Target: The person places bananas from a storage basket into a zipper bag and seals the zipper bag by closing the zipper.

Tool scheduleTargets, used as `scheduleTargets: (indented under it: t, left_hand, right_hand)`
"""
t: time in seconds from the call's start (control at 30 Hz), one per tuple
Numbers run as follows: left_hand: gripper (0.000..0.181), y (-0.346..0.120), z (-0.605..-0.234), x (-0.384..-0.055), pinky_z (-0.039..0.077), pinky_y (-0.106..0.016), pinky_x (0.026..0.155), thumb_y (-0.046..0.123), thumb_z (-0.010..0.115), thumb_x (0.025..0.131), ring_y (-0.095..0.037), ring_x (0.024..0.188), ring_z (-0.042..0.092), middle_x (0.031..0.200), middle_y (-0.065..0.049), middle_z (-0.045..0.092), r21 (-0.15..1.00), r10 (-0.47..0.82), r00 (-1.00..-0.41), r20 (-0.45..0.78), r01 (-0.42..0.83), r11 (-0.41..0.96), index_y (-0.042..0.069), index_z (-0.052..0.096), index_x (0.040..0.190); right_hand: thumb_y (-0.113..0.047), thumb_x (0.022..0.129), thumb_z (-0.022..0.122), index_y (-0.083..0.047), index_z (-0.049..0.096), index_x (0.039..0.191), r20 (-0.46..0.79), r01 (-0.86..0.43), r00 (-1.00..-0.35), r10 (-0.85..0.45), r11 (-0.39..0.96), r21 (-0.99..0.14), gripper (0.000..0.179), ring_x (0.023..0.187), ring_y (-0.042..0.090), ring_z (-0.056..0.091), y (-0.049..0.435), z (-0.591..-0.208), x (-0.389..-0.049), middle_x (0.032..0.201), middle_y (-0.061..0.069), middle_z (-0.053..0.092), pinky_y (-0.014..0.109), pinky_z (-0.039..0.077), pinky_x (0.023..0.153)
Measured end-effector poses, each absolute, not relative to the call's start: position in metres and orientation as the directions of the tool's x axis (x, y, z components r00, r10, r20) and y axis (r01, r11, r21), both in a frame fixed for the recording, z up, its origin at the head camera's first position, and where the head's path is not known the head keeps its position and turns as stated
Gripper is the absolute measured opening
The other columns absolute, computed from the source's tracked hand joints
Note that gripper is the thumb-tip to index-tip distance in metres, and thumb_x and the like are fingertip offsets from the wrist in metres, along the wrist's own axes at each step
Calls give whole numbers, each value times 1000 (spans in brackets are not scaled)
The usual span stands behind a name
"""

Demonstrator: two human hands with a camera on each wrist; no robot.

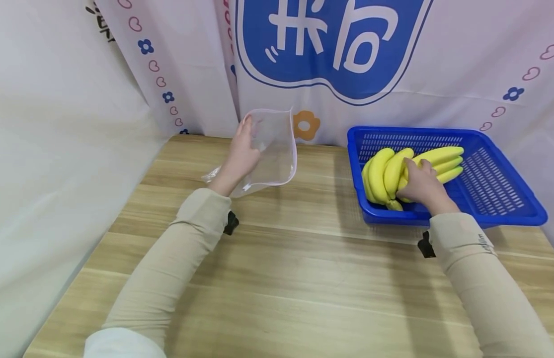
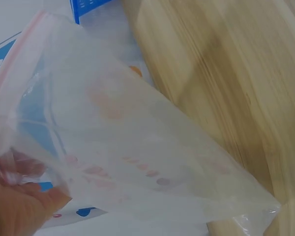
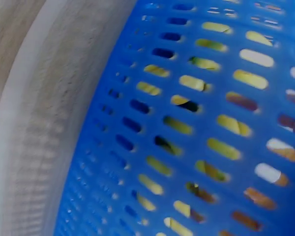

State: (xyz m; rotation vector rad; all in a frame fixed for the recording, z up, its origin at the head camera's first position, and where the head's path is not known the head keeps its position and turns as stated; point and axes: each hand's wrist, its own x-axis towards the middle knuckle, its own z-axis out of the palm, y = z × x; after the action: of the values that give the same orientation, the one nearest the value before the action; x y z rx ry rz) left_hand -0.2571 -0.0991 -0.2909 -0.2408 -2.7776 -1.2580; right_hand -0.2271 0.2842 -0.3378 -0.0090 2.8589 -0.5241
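A clear zip bag (image 1: 274,149) with a pink-edged mouth hangs in my left hand (image 1: 244,151), whose thumb and fingers pinch it near the rim. The left wrist view shows the bag (image 2: 137,128) spread wide, with the thumb and fingers (image 2: 24,191) at its edge. Inside the blue basket (image 1: 509,219) lie yellow bananas (image 1: 381,174) in bunches. My right hand (image 1: 422,184) reaches over the basket's near rim and grips a bunch with several green-tipped bananas (image 1: 442,159). In the right wrist view the slotted basket wall (image 3: 187,113) covers most of the hand and fruit.
The basket stands at the back right of a wooden table (image 1: 294,278). Behind the table hangs a printed cloth (image 1: 277,94) with a blue emblem. A pale cloth (image 1: 57,149) borders the left side.
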Motion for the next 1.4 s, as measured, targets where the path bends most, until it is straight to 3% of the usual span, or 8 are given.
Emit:
scheduleTargets:
  t: [0.3, 0.47, 0.7, 0.87, 1.23, 1.4]
  left_hand:
    - [83, -102, -296, -258, 15, -42, 122, -15, 46, 78, -38, 146, 19, 159, -22, 10, 734, 70, -988, 135, 148, 663, -4, 8, 151]
    - [83, -103, -298, -260, 15, -43, 122, -12, 47, 80, -38, 146, 18, 159, -23, 8, 741, 53, -989, 137, 137, 657, -4, 5, 151]
    - [87, -104, -302, -261, 15, -41, 123, -15, 46, 77, -37, 145, 21, 156, -25, 15, 782, 7, -981, 195, 160, 603, 0, 4, 152]
    - [88, -105, -303, -262, 18, -41, 122, -17, 43, 72, -39, 142, 25, 155, -24, 17, 792, -22, -983, 184, 134, 595, 1, 9, 151]
    - [92, -105, -305, -262, 25, -41, 120, -20, 41, 68, -38, 137, 32, 154, -21, 16, 844, -58, -988, 145, 93, 528, 5, 8, 150]
    - [95, -105, -305, -262, 21, -41, 122, -19, 42, 67, -35, 141, 27, 156, -20, 16, 842, -51, -986, 157, 107, 528, 6, 7, 151]
  right_hand:
    - [-33, 83, 66, -2, 3, 152, -192, 95, -980, 48, 964, -248, 98, 115, 66, 32, 292, -350, -221, 139, 49, 15, 73, 37, 85]
    - [-37, 84, 64, 9, -6, 148, -214, 138, -973, 89, 964, -228, 105, 108, 60, 45, 295, -347, -221, 132, 48, 29, 70, 41, 83]
    - [-45, 82, 63, 15, 18, 140, -185, 161, -975, 120, 962, -222, 95, 99, 55, 53, 304, -340, -219, 112, 42, 50, 66, 42, 78]
    - [-46, 82, 64, 12, 27, 139, -137, 159, -982, 130, 962, -222, 89, 97, 56, 53, 313, -338, -219, 111, 41, 53, 64, 43, 73]
    - [-42, 83, 67, 8, 23, 144, -95, 164, -985, 142, 944, -287, 90, 98, 54, 53, 317, -333, -213, 118, 41, 50, 58, 43, 69]
    - [-43, 84, 67, 6, 20, 146, -68, 172, -985, 159, 935, -309, 92, 100, 55, 52, 320, -327, -211, 121, 42, 48, 58, 43, 69]
